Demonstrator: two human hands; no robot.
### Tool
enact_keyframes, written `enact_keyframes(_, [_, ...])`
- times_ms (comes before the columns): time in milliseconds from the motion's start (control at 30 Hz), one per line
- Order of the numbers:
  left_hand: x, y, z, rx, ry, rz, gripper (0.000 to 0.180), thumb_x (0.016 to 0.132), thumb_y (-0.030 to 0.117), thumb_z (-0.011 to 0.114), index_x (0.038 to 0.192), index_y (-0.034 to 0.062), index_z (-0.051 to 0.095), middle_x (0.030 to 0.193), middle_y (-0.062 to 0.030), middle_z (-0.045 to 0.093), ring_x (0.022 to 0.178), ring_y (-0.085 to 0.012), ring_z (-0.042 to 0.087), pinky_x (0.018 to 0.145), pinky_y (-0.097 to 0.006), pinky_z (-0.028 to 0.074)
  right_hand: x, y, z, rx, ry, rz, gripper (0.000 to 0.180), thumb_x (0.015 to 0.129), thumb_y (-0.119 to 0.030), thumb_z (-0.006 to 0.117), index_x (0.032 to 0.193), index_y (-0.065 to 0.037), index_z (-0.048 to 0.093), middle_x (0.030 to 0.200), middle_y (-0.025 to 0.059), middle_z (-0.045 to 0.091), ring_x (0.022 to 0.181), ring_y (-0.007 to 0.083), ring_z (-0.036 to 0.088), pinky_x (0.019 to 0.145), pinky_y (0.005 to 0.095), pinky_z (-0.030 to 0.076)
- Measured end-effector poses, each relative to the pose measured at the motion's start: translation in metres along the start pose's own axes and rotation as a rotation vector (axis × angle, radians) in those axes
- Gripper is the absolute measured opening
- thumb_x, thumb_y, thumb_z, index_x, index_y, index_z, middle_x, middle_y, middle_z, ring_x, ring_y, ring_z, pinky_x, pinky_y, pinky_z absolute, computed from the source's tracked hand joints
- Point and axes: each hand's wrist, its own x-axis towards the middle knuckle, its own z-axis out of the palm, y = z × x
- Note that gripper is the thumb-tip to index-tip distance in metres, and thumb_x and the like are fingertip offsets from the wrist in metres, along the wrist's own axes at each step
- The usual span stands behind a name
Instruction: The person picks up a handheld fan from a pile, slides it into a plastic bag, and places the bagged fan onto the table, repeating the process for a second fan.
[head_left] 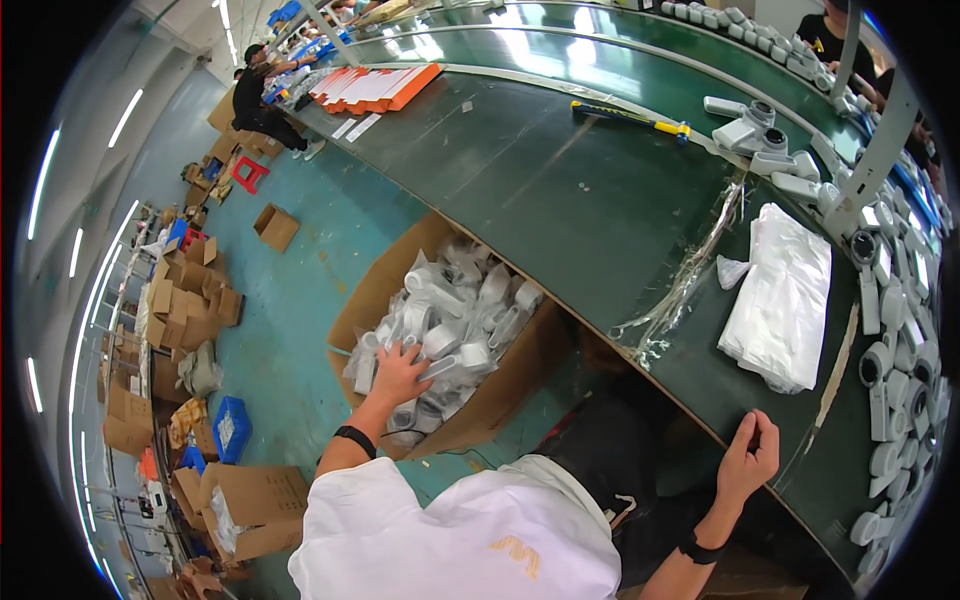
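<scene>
Beside the desk [520, 180], the left hand [398, 375] rests on bagged white handled appliances [440, 340] inside a cardboard carton [520, 385], grasp indeterminable; right hand [750, 462]: fingers curled closed, apparently empty. Probable step: sorting or retrieval, next requiring a secure hold.

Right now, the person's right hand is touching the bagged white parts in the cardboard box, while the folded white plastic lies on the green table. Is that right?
Not quite: the left hand, not the right hand, is touching the bagged white parts in the cardboard box, as the head view shows. The folded white plastic does lie on the green table.
</scene>
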Motion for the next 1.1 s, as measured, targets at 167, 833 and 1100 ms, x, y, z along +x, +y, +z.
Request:
enact_keyframes(167, [0.03,0.003,-0.009,-0.171,-0.597,-0.219,0.049,0.064,0.053,0.077,0.106,0.0275,0.074,0.13,-0.0022,0.058,0.125,-0.0408,0.045,0.092,-0.074,0.028,0.001,-0.001,0.001,0.007,0.015,-0.03,0.012,0.093,-0.009,0.062,0.096,0.002,0.065,0.078,0.0037,0.06,0.065,0.0108,0.05,0.059,0.0249,0.041])
enact_keyframes(833, [0.086,0.0,-0.271,-0.336,-0.399,-0.312,0.028,0.081,0.029,0.07,0.094,0.0041,0.073,0.091,-0.0177,0.07,0.084,-0.0352,0.066,0.071,-0.04,0.052,0.004,-0.006,-0.002,0.071,0.075,-0.06,0.008,0.089,-0.008,0.064,0.092,0.0,0.066,0.078,0.0098,0.062,0.066,0.018,0.059,0.062,0.0278,0.047])
enact_keyframes(1100, [0.042,0.052,-0.42,-0.108,0.095,-0.112,0.035,0.071,0.013,0.074,0.101,-0.0002,0.066,0.107,-0.0168,0.066,0.1,-0.0356,0.061,0.088,-0.042,0.048,0.007,-0.008,-0.001,0.072,0.143,-0.113,0.004,0.083,-0.009,0.067,0.085,-0.006,0.066,0.071,0.0083,0.061,0.061,0.0253,0.06,0.056,0.0348,0.048])
